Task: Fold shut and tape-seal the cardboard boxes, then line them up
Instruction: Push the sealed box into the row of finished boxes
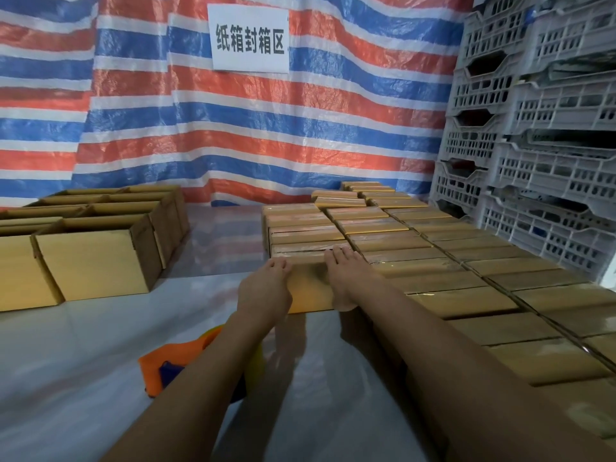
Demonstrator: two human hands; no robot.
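The left hand (pixel 265 290) curls its fingers over the sealed box's (pixel 310 288) left edge, and the right hand (pixel 346 278) presses flat on top. The box is probably light, stiff and tape-slick, so it is best held by its side walls.

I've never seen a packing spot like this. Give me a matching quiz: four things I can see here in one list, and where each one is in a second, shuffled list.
Things
1. open boxes
2. grey crates
3. orange tape dispenser
4. white sign

Places
A. on the striped tarp at the back
B. partly under the left forearm
C. on the left of the white surface
D. stacked at the far right

Pairs: 1-C, 2-D, 3-B, 4-A
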